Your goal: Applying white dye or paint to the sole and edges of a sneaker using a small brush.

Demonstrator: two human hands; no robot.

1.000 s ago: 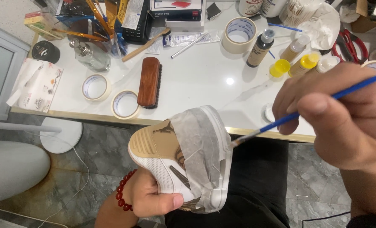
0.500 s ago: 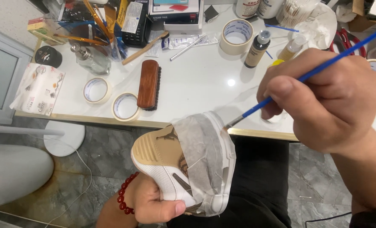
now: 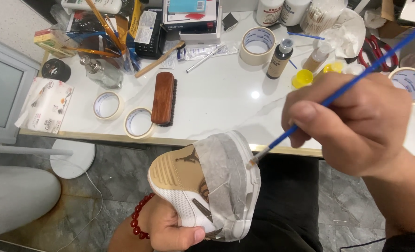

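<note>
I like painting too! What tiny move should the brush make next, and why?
Probably a short stroke along the shoe's edge: the brush tip in the right hand already rests there, tape shields the rest, and the left hand steadies it.

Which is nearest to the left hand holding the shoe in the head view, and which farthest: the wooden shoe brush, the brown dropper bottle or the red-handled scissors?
From the left hand, gripping the masked tan and white shoe:
1. Wooden shoe brush, near table edge, just above the hand.
2. Brown dropper bottle, farther back, to the right.
3. Red-handled scissors, far right corner.
</note>
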